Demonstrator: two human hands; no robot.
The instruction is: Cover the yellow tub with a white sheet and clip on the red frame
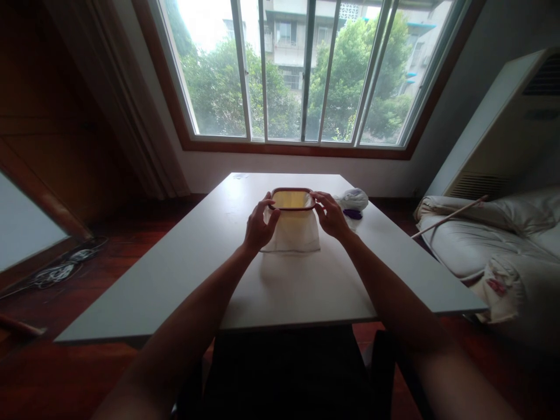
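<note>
Left hand half-curled, thumb and fingers pinching left end of brown frame, over mid-counter. Pale cloth hangs below it. Right hand half-curled, gripping right end. Room: wide stretch to the left edge; right, white bundle near right hand.

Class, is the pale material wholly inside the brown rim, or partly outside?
Partly outside: pale material shows beyond the near edge of the brown rim.
</note>
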